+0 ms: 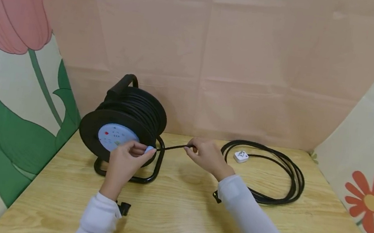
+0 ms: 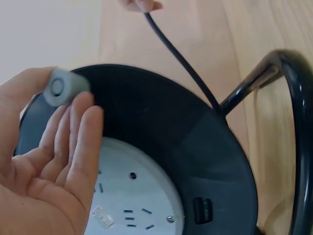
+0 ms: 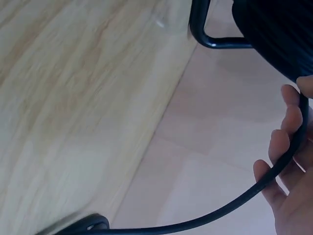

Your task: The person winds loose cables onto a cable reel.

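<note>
Two hands work a black cable reel [image 1: 125, 124] standing at the left of a wooden table [image 1: 173, 217]: the left hand [image 1: 124, 163] pinches its grey winding knob [image 2: 59, 87], the right hand [image 1: 204, 156] curls around the taut black cable [image 1: 172, 147]. The loose coil [image 1: 272, 171] and white plug [image 1: 240, 156] could snag, likely if slack runs unguided

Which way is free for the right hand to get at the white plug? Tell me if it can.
Probably yes: the plug lies bare inside the cable loops, just beside the right hand, which now pinches the cable.
</note>
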The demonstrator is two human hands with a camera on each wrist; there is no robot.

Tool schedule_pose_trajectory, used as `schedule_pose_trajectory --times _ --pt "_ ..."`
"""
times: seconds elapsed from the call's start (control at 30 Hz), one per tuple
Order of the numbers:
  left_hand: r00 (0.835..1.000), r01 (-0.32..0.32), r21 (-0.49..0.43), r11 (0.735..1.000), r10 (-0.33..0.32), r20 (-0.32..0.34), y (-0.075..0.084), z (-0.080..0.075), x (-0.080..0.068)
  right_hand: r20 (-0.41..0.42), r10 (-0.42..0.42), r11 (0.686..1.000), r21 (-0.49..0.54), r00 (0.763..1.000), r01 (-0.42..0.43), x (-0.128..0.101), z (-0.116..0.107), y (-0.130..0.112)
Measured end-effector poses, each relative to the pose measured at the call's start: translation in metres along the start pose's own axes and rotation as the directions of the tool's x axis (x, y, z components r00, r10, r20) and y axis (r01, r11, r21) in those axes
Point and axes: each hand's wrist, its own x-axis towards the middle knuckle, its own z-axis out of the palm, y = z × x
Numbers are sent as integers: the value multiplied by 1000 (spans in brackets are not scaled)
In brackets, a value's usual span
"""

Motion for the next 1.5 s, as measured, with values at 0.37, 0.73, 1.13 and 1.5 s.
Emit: schedule_pose_trajectory --times 0.37,0.73,1.13,1.5 --pt "993 46 152 987 -62 103 -1 -3 -1 32 31 1000 4 999 -31 0 14 -10" --pt "975 79 211 974 -119 186 -10 -7 3 83 125 992 -5 989 -125 0 23 -12" --pt "955 87 235 968 -147 256 -15 -12 7 267 187 977 48 945 -207 -2 26 -14" --pt "940 118 260 958 -192 283 -21 -16 6 438 230 939 135 869 -316 -34 18 7"
